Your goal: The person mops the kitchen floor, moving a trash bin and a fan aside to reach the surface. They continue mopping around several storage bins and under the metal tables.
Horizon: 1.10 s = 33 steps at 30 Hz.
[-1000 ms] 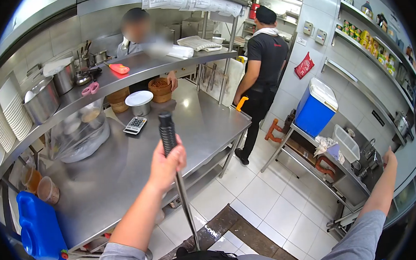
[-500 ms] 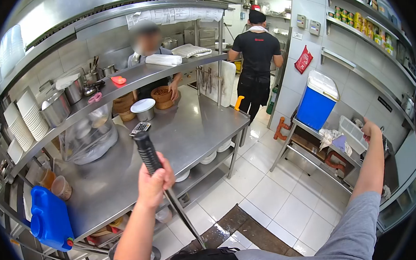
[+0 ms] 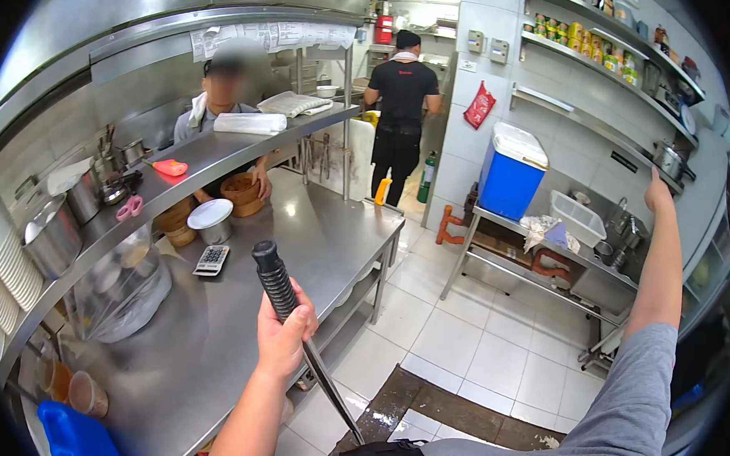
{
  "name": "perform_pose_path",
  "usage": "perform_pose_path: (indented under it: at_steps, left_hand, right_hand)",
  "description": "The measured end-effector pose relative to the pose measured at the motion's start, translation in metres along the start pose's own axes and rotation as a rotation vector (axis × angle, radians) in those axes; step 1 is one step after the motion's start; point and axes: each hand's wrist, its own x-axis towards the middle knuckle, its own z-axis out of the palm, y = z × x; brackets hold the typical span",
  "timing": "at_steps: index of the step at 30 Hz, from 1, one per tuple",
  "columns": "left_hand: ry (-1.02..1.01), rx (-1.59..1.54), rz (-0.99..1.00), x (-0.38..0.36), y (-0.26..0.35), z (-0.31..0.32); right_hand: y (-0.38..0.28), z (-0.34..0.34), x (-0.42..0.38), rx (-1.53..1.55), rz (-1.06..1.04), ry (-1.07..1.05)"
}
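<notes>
My left hand (image 3: 286,333) is wrapped round the black ribbed grip (image 3: 275,284) of a long metal pole (image 3: 333,393). The pole slants down toward the floor, and its lower end is hidden behind my body. My right arm reaches far out to the right, with my right hand (image 3: 658,193) raised in front of the wall shelf and sink area. A finger points upward there, and I see nothing held in that hand. Beyond the grip, a calculator (image 3: 211,261) lies on the steel counter (image 3: 282,241), near a lidded metal pot (image 3: 212,223).
Behind the counter a person (image 3: 224,103) handles a bamboo steamer (image 3: 242,194). Another person (image 3: 403,100) in black stands at the doorway. A blue cooler (image 3: 511,177) sits on a side table beside the sink (image 3: 607,288). A dark wet drain strip (image 3: 425,391) crosses the tiled floor.
The view has turned toward the right, so the counter and cooler sit further left. My right hand has risen relative to the sink. My left hand keeps its hold on the pole.
</notes>
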Motion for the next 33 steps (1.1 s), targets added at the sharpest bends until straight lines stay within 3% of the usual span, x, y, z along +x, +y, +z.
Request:
perform_pose_path:
  at_steps: [2,4,6,9,12,13,17,20,22,24,25,30,32,33]
  left_hand:
    - [-0.018,-0.035,-0.020,0.009,-0.001,-0.012]
    - [0.014,-0.019,-0.059,0.015,-0.002,-0.019]
    - [0.034,-0.039,-0.107,0.023,-0.007,-0.024]
    - [0.039,0.001,-0.065,0.028,-0.013,-0.025]
    - [0.037,0.039,-0.057,0.028,-0.013,-0.024]
    - [0.040,0.034,-0.052,0.027,-0.014,-0.024]
    - [0.081,0.042,-0.034,0.019,-0.009,-0.019]
    - [0.093,0.026,-0.015,0.011,-0.003,-0.018]
    - [0.145,0.117,0.015,0.002,0.004,-0.011]
    - [0.188,0.145,0.029,-0.007,0.008,-0.002]
    - [0.180,0.146,0.042,-0.014,0.011,0.003]
    - [0.174,0.133,0.051,-0.045,0.018,0.036]
    - [0.179,0.142,0.045,-0.050,0.014,0.051]
    - [0.167,0.129,0.036,-0.049,0.011,0.059]
  right_hand:
    - [-0.071,-0.082,-0.077,0.105,0.185,0.297]
    - [-0.096,-0.105,-0.080,-0.041,0.144,0.228]
    - [-0.142,-0.143,-0.109,-0.040,0.028,0.384]
    - [-0.155,-0.145,-0.098,-0.091,0.012,0.222]
    - [-0.159,-0.140,-0.076,-0.064,-0.042,0.303]
    - [-0.146,-0.125,-0.056,-0.132,-0.097,0.177]
    - [-0.155,-0.106,-0.068,0.043,0.037,0.274]
    - [-0.099,-0.025,0.024,0.007,0.011,0.080]
    - [-0.114,-0.026,-0.007,0.099,0.025,0.164]
    - [-0.062,0.072,0.091,0.457,0.204,0.203]
    - [-0.060,0.100,0.115,0.474,0.181,0.184]
    - [-0.076,0.179,0.179,0.955,-0.599,-1.137]
    - [-0.225,0.115,0.042,0.393,-0.276,-0.397]
    - [-0.261,0.120,0.022,0.425,-0.579,-0.243]
